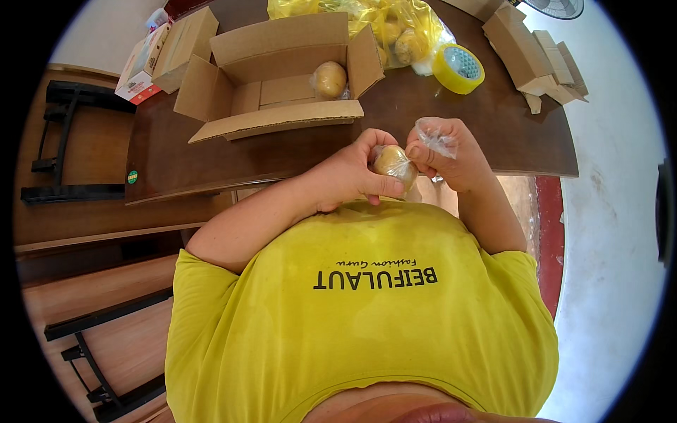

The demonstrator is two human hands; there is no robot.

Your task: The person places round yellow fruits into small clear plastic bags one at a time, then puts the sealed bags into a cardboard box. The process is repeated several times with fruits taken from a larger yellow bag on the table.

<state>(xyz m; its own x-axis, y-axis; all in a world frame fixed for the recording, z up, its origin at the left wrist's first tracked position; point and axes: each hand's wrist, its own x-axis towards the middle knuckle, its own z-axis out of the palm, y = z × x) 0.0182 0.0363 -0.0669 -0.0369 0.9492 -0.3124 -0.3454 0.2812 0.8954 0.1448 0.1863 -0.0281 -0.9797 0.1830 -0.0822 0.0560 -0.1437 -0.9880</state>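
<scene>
My left hand [365, 172] is wrapped around a potato [392, 164] inside a clear plastic bag, close to my chest at the table's front edge. Between the thumb and fingers of my right hand [444, 153] the gathered neck of that bag is pinched. Its loose end [438, 138] sticks out above the fist. Beyond my left hand stands an open cardboard box [285, 121] with its flaps spread. Another potato [330, 80], in clear plastic, lies at the right end inside it.
A yellow plastic bag [365, 13] holding several potatoes lies at the back of the brown table [254, 158]. Right of it is a yellow roll of packing tape [459, 69]. Folded cardboard [534, 58] lies far right, closed boxes [185, 47] at left. Folded tables [90, 148] lean left.
</scene>
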